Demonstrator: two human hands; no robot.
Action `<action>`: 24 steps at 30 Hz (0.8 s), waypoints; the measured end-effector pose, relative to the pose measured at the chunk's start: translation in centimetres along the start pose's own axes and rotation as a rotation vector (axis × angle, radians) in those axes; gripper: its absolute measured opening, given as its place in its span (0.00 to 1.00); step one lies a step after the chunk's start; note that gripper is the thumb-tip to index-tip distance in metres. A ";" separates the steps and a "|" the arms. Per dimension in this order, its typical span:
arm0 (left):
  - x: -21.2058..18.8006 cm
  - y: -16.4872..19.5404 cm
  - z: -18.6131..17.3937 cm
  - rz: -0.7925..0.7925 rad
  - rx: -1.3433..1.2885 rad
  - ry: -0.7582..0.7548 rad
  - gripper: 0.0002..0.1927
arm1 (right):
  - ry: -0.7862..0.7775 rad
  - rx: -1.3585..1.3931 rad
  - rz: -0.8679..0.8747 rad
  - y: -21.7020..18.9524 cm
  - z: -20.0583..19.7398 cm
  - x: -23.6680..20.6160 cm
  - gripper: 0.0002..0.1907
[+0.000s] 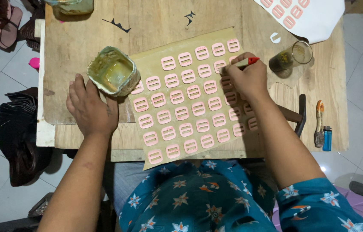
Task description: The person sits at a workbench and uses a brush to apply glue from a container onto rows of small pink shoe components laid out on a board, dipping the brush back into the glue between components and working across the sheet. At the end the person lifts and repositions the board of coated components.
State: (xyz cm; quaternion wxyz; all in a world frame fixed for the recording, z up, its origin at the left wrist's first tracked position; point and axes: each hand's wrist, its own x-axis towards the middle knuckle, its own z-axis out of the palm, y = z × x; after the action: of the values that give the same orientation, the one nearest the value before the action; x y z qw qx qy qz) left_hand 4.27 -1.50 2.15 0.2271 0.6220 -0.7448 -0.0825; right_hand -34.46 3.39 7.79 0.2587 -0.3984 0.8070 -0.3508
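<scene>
The right hand (247,77) grips a red-capped brush (245,62) lying crosswise, tip left over pink buckles (181,105); left hand (90,105) fingers spread beside the glue pot (113,71).

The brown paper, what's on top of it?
Rows of pink buckles lie on the brown paper. The right hand, holding a red-tipped tool, covers some near the top right. A glue pot overlaps the paper's left edge.

Left hand (90,107) palm down, fingers spread, flat near the desk's left edge. Right hand (247,79) fingers curled in a pinch, forearm angled inward from the near right.
</scene>
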 end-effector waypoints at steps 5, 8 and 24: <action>-0.1 -0.1 0.1 -0.023 -0.012 -0.021 0.31 | -0.050 0.071 -0.371 0.1 1.6 -0.6 0.08; 0.0 -0.1 0.0 -0.015 -0.010 -0.014 0.31 | -0.094 -0.078 -0.427 0.6 1.0 -0.7 0.08; 0.0 -0.1 0.1 -0.024 -0.001 -0.014 0.31 | -0.005 0.078 -0.166 0.8 -1.4 2.3 0.08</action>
State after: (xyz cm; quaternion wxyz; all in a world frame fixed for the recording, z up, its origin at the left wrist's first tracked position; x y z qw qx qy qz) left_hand 4.26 -1.58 2.01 0.2214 0.6300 -0.7389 -0.0901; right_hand -37.07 2.34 7.67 0.2459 -0.4543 0.7564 -0.4012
